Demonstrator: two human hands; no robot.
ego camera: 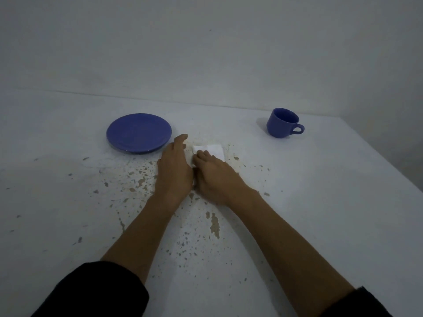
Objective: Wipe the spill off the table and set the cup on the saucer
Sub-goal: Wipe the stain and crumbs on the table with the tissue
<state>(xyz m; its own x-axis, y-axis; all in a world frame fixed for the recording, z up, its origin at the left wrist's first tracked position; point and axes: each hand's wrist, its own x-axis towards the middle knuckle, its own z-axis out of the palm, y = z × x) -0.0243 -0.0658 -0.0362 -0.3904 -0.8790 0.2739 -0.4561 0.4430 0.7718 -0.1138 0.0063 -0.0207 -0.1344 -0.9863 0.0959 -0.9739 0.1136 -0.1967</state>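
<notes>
A blue saucer [139, 133] lies flat at the back left of the white table [320, 202]. A blue cup [283, 122] stands upright at the back right, handle pointing right, well apart from the saucer. Between them a folded white tissue [212, 150] rests on a faint yellowish spill [203, 139]. My right hand [215, 177] presses its fingertips on the tissue's near left part. My left hand [175, 170] lies beside it with fingers stretched out, touching the tissue's left edge, just right of the saucer.
The tabletop is worn, with several brown chipped patches [215, 225] in front of my hands. A pale wall [206, 53] stands right behind the table. The table's right edge [389, 165] runs diagonally at the far right.
</notes>
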